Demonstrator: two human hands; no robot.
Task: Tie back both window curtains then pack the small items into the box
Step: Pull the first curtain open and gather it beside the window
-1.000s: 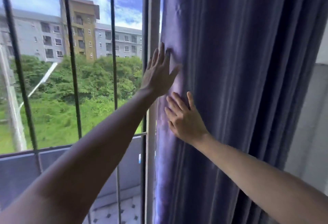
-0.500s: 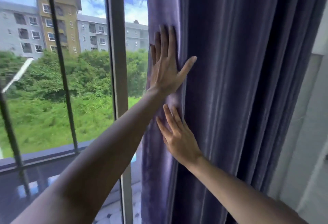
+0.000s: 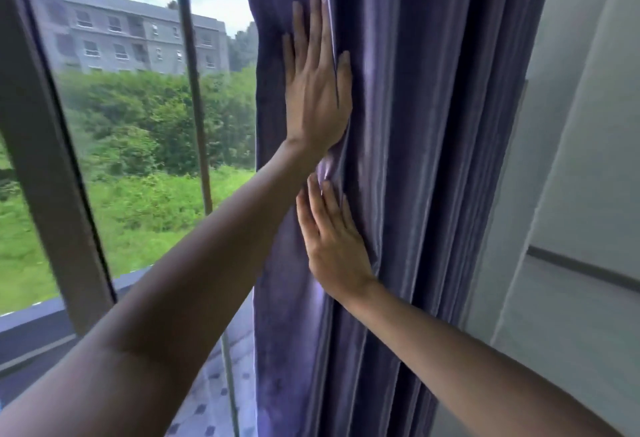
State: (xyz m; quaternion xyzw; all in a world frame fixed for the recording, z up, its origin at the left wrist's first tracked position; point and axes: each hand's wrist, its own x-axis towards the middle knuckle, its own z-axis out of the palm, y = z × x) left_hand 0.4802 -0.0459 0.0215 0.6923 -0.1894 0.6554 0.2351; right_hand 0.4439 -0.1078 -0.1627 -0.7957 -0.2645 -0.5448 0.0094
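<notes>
A purple pleated curtain (image 3: 433, 159) hangs bunched at the right side of the window, running from top to bottom of the view. My left hand (image 3: 317, 83) lies flat against its left edge, fingers straight and pointing up. Just below it, my right hand (image 3: 334, 246) presses flat on the folds with straight fingers. Neither hand grips the cloth. No tie-back, box or small items are in view.
The window glass (image 3: 138, 125) with a thin vertical bar (image 3: 194, 90) and a thick dark frame post (image 3: 45, 159) fills the left. A pale grey wall (image 3: 571, 229) stands right of the curtain. Tiled balcony floor (image 3: 214, 384) shows below.
The curtain's edge has slid further right, uncovering more window. Both hands moved right with it, staying flat on the cloth, and the view turned right.
</notes>
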